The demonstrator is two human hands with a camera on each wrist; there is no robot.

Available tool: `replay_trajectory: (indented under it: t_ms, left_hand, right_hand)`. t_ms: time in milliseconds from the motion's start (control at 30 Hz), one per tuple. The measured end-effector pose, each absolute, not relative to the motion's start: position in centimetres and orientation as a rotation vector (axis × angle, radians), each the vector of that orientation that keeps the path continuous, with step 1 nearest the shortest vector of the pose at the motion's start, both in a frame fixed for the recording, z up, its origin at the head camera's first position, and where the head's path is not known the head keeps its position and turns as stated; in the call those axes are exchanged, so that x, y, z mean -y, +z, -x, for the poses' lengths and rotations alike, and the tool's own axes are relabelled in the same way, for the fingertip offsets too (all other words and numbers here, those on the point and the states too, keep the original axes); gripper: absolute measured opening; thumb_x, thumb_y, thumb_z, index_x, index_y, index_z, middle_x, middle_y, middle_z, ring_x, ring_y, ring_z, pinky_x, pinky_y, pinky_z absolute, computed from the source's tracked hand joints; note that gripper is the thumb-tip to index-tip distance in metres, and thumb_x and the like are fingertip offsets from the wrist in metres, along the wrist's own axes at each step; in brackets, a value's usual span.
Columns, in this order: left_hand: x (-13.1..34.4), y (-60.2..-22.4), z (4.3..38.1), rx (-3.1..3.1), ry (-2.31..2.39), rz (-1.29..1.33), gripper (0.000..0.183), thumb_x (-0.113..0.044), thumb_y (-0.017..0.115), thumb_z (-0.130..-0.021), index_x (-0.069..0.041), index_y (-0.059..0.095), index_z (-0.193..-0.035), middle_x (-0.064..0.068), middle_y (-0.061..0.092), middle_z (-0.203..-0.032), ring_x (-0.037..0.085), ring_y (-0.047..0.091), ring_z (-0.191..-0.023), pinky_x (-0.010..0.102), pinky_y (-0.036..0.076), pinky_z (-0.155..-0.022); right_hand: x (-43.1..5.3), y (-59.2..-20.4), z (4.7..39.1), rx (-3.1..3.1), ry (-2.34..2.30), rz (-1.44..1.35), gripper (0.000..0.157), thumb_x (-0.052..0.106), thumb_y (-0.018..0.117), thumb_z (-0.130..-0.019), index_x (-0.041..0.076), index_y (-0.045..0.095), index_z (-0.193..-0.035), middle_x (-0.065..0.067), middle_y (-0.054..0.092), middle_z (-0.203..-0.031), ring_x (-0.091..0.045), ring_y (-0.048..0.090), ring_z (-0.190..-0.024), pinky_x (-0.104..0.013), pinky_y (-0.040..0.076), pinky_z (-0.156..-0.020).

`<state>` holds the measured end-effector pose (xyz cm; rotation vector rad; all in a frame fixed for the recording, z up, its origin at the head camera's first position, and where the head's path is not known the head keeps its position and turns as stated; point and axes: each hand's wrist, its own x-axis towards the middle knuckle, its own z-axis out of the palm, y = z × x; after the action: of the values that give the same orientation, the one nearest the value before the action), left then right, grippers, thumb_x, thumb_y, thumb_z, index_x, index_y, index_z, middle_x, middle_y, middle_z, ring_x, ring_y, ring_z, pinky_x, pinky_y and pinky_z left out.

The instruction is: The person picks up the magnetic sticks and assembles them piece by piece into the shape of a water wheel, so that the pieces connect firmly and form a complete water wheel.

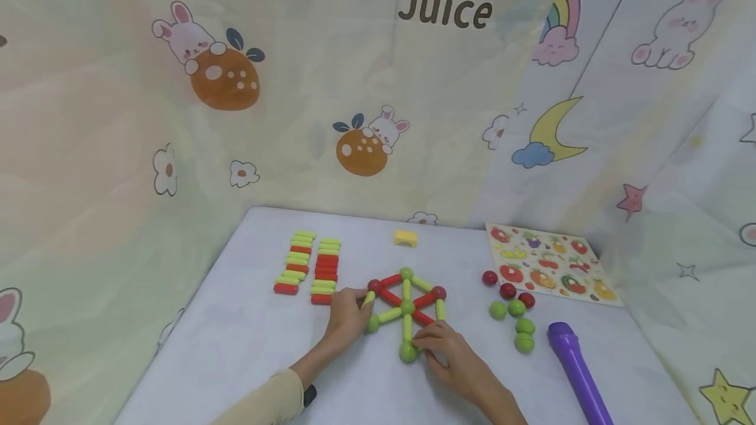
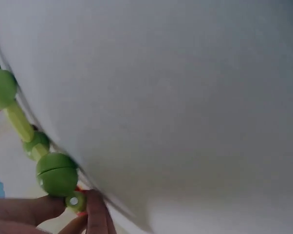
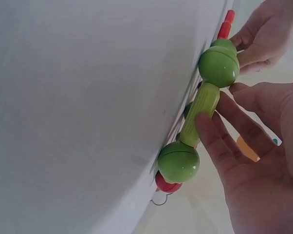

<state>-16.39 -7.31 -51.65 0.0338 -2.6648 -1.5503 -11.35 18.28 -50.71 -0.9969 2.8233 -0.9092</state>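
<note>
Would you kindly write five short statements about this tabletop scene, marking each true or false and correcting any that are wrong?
1. The left hand pinches a short yellow-green rod. True.
2. The central ball of the red-and-green wheel-shaped frame is red. False: it is green.
3. Three loose glossy red balls lie near the flat board printed with fruit. True.
4. In the head view, the long purple microphone-shaped toy lies left of the frame. False: it lies to the right.
5. The right hand holds the small yellow arched block. False: that block sits beyond the frame; this hand's fingers are on a second yellow-green rod.
</note>
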Motion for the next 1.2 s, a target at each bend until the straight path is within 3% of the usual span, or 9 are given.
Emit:
replay_trajectory:
  t_ms: [200,333,500,800,1033,1200]
  left_hand:
    - [6.8,-51.6,16.0,2.582,-1.510,-0.030,0.032,-0.007,0.080,-0.098,0.007,0.076,-0.125,0.019,0.079,-0.117,0.020,0.070,-0.095,0.030,0.065,-0.078]
    - [6.9,-51.8,15.6,2.536,-1.593,-0.003,0.035,-0.006,0.078,-0.099,0.006,0.073,-0.131,0.021,0.076,-0.127,0.029,0.074,-0.113,0.038,0.064,-0.090]
    - [7.5,-52.4,15.4,2.532,-1.698,0.035,0.039,-0.008,0.076,-0.101,0.003,0.069,-0.138,0.018,0.071,-0.139,0.035,0.066,-0.133,0.044,0.058,-0.100]
    - [8.8,-53.0,15.0,2.578,-1.872,0.061,0.049,-0.016,0.076,-0.103,-0.001,0.062,-0.148,0.014,0.062,-0.152,0.034,0.056,-0.145,0.040,0.056,-0.104]
    - [8.9,-52.6,14.6,2.623,-1.957,0.137,0.079,-0.017,0.088,-0.092,0.000,0.048,-0.158,0.017,0.050,-0.162,0.037,0.046,-0.152,0.043,0.053,-0.107]
    - [8.7,-52.4,14.2,2.742,-1.768,0.198,0.080,-0.009,0.088,-0.091,0.002,0.047,-0.158,0.016,0.047,-0.165,0.035,0.052,-0.148,0.042,0.055,-0.109]
  right_hand:
    - [-18.3,-50.6,11.3,-2.833,-0.909,0.987,0.033,-0.004,0.076,-0.095,0.014,0.082,-0.122,0.012,0.071,-0.122,-0.015,0.065,-0.118,-0.041,0.058,-0.104]
    - [-18.4,-50.6,11.3,-2.833,-0.928,0.998,0.034,-0.005,0.077,-0.094,0.015,0.082,-0.122,0.012,0.072,-0.122,-0.015,0.066,-0.118,-0.042,0.058,-0.104]
    - [-18.5,-50.8,11.3,-2.827,-0.952,1.013,0.034,-0.005,0.076,-0.094,0.015,0.082,-0.120,0.011,0.072,-0.122,-0.015,0.066,-0.118,-0.040,0.059,-0.104]
    - [-18.4,-50.7,11.4,-2.804,-0.978,1.014,0.033,-0.006,0.075,-0.094,0.014,0.082,-0.118,0.009,0.073,-0.121,-0.015,0.067,-0.116,-0.040,0.059,-0.103]
    - [-18.5,-50.8,11.3,-2.827,-0.986,1.044,0.034,-0.007,0.076,-0.093,0.015,0.083,-0.117,0.010,0.074,-0.121,-0.015,0.067,-0.115,-0.040,0.060,-0.101]
    - [-18.3,-50.8,11.2,-2.839,-0.998,1.093,0.034,-0.008,0.077,-0.091,0.014,0.083,-0.116,0.008,0.074,-0.120,-0.016,0.068,-0.114,-0.040,0.061,-0.099]
